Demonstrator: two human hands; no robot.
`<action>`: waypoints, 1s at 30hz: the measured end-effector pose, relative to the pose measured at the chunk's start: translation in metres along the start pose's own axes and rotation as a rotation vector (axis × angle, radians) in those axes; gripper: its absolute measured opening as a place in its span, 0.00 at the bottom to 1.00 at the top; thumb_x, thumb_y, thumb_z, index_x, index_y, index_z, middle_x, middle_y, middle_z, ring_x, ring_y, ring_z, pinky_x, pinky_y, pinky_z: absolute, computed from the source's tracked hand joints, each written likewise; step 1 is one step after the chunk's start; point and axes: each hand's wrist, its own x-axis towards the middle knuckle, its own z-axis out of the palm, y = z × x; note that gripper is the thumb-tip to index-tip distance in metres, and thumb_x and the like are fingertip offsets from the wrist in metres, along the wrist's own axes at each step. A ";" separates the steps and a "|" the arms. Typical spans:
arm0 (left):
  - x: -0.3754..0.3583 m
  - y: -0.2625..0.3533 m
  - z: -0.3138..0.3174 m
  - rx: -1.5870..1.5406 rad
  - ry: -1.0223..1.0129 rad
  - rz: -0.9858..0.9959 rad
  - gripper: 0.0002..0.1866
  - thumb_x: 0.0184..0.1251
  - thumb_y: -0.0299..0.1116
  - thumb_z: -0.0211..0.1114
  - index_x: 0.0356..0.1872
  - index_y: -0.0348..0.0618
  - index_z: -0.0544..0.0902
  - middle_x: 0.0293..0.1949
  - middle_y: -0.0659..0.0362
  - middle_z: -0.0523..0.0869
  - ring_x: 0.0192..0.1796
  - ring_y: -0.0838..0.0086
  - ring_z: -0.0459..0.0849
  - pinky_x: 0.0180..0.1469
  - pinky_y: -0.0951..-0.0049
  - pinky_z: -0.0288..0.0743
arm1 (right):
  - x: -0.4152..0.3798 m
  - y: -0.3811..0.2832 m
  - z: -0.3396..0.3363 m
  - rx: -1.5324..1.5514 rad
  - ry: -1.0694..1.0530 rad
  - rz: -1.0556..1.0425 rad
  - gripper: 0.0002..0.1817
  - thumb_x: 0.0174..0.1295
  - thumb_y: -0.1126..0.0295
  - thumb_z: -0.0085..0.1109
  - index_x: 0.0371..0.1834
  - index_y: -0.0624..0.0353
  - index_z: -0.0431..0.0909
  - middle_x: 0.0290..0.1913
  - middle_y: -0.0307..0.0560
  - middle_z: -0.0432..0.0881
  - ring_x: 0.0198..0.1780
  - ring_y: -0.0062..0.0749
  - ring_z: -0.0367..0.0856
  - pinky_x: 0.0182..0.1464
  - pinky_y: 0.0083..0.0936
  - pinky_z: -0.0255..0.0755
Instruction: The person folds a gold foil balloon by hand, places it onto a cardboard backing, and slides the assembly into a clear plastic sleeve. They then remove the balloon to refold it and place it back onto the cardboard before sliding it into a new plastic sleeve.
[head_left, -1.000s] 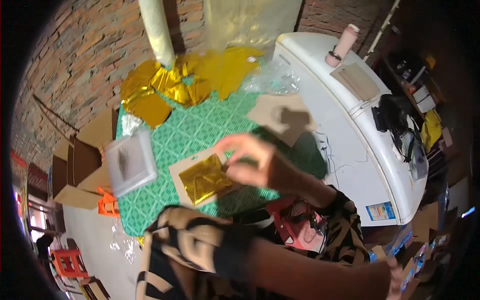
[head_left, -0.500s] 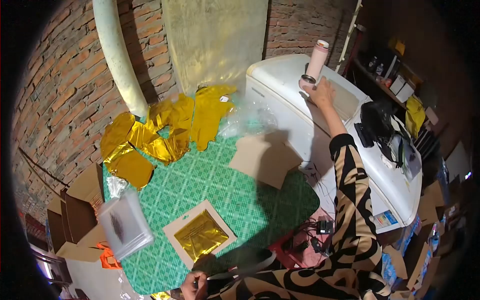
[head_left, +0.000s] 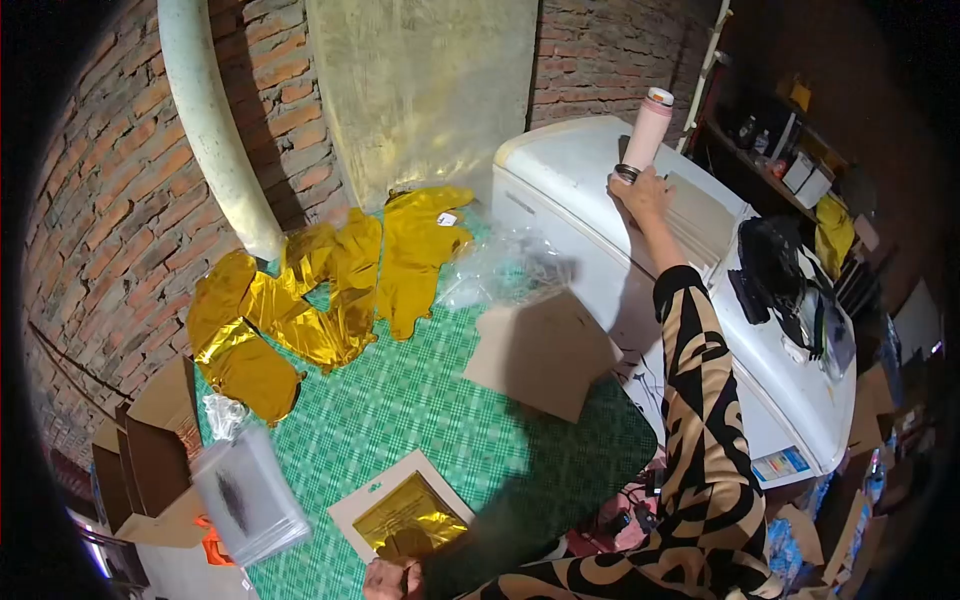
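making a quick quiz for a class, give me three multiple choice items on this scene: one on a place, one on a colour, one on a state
1. Where does the pink bottle stand?
A on the white freezer
B on the green tablecloth
C on the floor

2. What colour are the foil balloons?
A silver
B gold
C red

3. How is the right hand?
A flat on the cloth
B inside a box
C closed on the bottle's base

Answers: 1 A, it rises from the freezer lid. 2 B, they shine gold by the brick wall. 3 C, the fingers wrap its lower end.
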 end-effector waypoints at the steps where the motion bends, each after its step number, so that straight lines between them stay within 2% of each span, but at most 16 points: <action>1: 0.000 -0.003 0.002 0.012 -0.021 0.002 0.13 0.73 0.38 0.70 0.30 0.42 0.82 0.31 0.45 0.82 0.35 0.45 0.81 0.37 0.48 0.76 | -0.002 0.000 -0.001 0.012 -0.022 -0.008 0.49 0.50 0.35 0.70 0.65 0.66 0.75 0.62 0.66 0.84 0.66 0.55 0.82 0.78 0.53 0.59; 3: -0.003 -0.008 0.004 0.055 -0.058 0.014 0.13 0.73 0.38 0.70 0.30 0.42 0.83 0.32 0.44 0.82 0.36 0.44 0.81 0.39 0.47 0.76 | -0.006 -0.003 -0.013 0.038 -0.063 -0.024 0.46 0.51 0.38 0.73 0.64 0.63 0.74 0.61 0.64 0.84 0.64 0.52 0.83 0.77 0.49 0.62; 6: -0.001 -0.006 0.002 0.036 -0.040 0.011 0.12 0.72 0.37 0.71 0.31 0.42 0.83 0.34 0.42 0.83 0.39 0.41 0.81 0.41 0.45 0.77 | -0.025 -0.014 -0.037 0.287 -0.128 -0.027 0.45 0.48 0.43 0.76 0.63 0.65 0.72 0.60 0.67 0.84 0.62 0.56 0.84 0.68 0.44 0.73; 9: 0.009 0.008 -0.010 -0.129 0.031 -0.015 0.12 0.73 0.37 0.70 0.31 0.42 0.83 0.33 0.43 0.83 0.38 0.43 0.81 0.41 0.46 0.77 | -0.044 -0.017 -0.036 0.526 -0.016 -0.250 0.44 0.48 0.50 0.79 0.63 0.67 0.70 0.60 0.69 0.82 0.62 0.57 0.83 0.65 0.40 0.76; 12: 0.010 0.019 -0.022 -0.215 0.027 -0.060 0.12 0.73 0.36 0.70 0.31 0.41 0.82 0.32 0.42 0.81 0.37 0.40 0.80 0.41 0.45 0.76 | -0.084 -0.034 -0.065 0.773 -0.078 -0.401 0.45 0.48 0.54 0.80 0.65 0.68 0.68 0.59 0.67 0.82 0.62 0.53 0.83 0.66 0.38 0.75; 13: 0.011 0.022 -0.027 -0.144 0.022 -0.049 0.07 0.71 0.36 0.72 0.34 0.46 0.88 0.34 0.48 0.87 0.39 0.51 0.86 0.41 0.51 0.79 | -0.103 -0.045 -0.086 0.812 -0.170 -0.381 0.46 0.50 0.56 0.79 0.68 0.67 0.65 0.58 0.62 0.82 0.62 0.44 0.83 0.67 0.34 0.74; 15: 0.005 0.014 -0.026 -0.113 -0.003 -0.024 0.04 0.66 0.29 0.74 0.37 0.41 0.89 0.32 0.50 0.87 0.37 0.56 0.86 0.41 0.58 0.80 | -0.138 -0.061 -0.120 0.957 -0.329 -0.420 0.45 0.52 0.58 0.79 0.69 0.66 0.65 0.58 0.58 0.81 0.62 0.40 0.82 0.67 0.32 0.74; 16: 0.003 0.012 -0.028 -0.097 -0.019 -0.015 0.05 0.63 0.25 0.74 0.38 0.39 0.89 0.30 0.52 0.88 0.35 0.58 0.86 0.41 0.62 0.80 | -0.157 -0.068 -0.138 1.030 -0.414 -0.438 0.45 0.52 0.59 0.79 0.69 0.65 0.64 0.58 0.56 0.81 0.62 0.38 0.81 0.67 0.31 0.74; 17: 0.001 0.015 -0.028 -0.159 0.018 -0.023 0.06 0.59 0.26 0.76 0.37 0.41 0.90 0.29 0.50 0.85 0.36 0.50 0.83 0.41 0.54 0.79 | -0.176 -0.075 -0.161 1.134 -0.557 -0.440 0.43 0.54 0.61 0.79 0.70 0.64 0.64 0.59 0.52 0.80 0.62 0.35 0.80 0.66 0.30 0.74; 18: -0.003 0.016 -0.028 -0.150 0.010 -0.040 0.04 0.60 0.25 0.74 0.36 0.41 0.89 0.31 0.50 0.87 0.37 0.50 0.85 0.44 0.54 0.80 | -0.194 -0.080 -0.179 1.198 -0.647 -0.488 0.44 0.53 0.60 0.80 0.70 0.63 0.64 0.60 0.52 0.79 0.63 0.36 0.81 0.66 0.32 0.74; 20: -0.005 0.023 -0.034 -0.160 0.011 -0.047 0.04 0.59 0.25 0.74 0.35 0.41 0.89 0.32 0.50 0.87 0.37 0.51 0.85 0.44 0.55 0.80 | -0.226 -0.089 -0.206 1.327 -0.832 -0.582 0.46 0.52 0.60 0.82 0.70 0.63 0.64 0.61 0.51 0.79 0.64 0.38 0.81 0.68 0.35 0.76; 22: -0.012 0.022 -0.037 -0.173 0.020 -0.041 0.04 0.59 0.24 0.75 0.35 0.41 0.89 0.32 0.51 0.87 0.37 0.52 0.86 0.44 0.57 0.80 | -0.250 -0.095 -0.222 1.276 -0.800 -0.910 0.48 0.52 0.60 0.85 0.70 0.61 0.62 0.63 0.53 0.78 0.66 0.42 0.81 0.71 0.39 0.77; 23: -0.013 0.023 -0.039 -0.166 0.032 -0.038 0.04 0.59 0.24 0.75 0.35 0.41 0.89 0.33 0.52 0.88 0.37 0.53 0.86 0.44 0.58 0.80 | -0.263 -0.094 -0.238 1.216 -0.941 -0.909 0.49 0.52 0.64 0.85 0.71 0.59 0.60 0.66 0.54 0.76 0.69 0.45 0.80 0.75 0.42 0.77; 30: -0.038 0.007 -0.047 -0.114 0.048 0.020 0.06 0.59 0.24 0.76 0.36 0.43 0.89 0.34 0.55 0.90 0.37 0.57 0.87 0.44 0.61 0.80 | -0.338 -0.123 -0.319 1.643 -1.400 -1.221 0.54 0.39 0.62 0.92 0.71 0.63 0.70 0.64 0.57 0.79 0.64 0.46 0.82 0.63 0.42 0.79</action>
